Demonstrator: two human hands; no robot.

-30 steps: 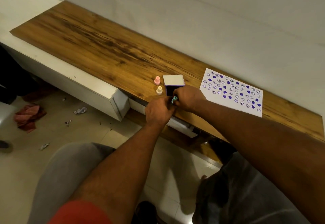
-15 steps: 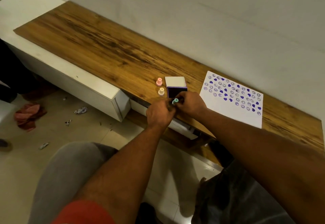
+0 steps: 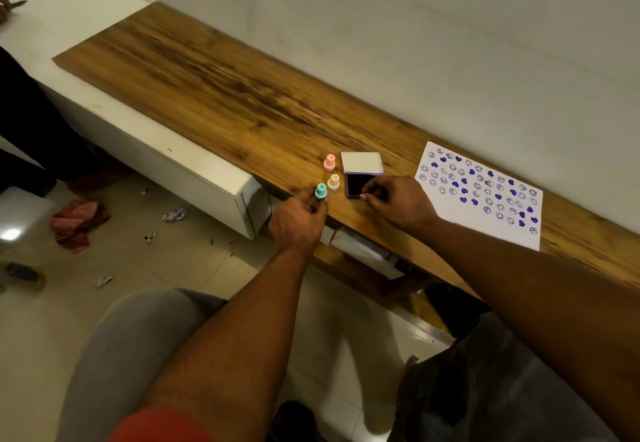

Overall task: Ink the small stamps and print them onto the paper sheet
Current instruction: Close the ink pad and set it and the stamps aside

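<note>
A teal stamp (image 3: pixel 320 191) stands at the front edge of the wooden tabletop (image 3: pixel 221 95), with the fingertips of my left hand (image 3: pixel 297 221) at its base. Behind it stand a cream stamp (image 3: pixel 334 182) and a pink stamp (image 3: pixel 329 162). The purple ink pad (image 3: pixel 356 185) lies open, its white lid (image 3: pixel 362 163) tipped back. My right hand (image 3: pixel 398 202) rests at the pad's front right edge, fingers curled on it. A white paper sheet (image 3: pixel 485 213), printed with several purple hearts and smiley faces, lies to the right.
A wall runs along the back of the tabletop. A white cabinet (image 3: pixel 194 178) sits below on the left. On the tiled floor lie a red cloth (image 3: pixel 78 218) and scraps of crumpled paper (image 3: pixel 175 214). My knees are below the table edge.
My hands, which were together over the teal stamp in front of the pad, have parted. The left one carried the stamp leftwards to the table edge; the right one went to the pad.
</note>
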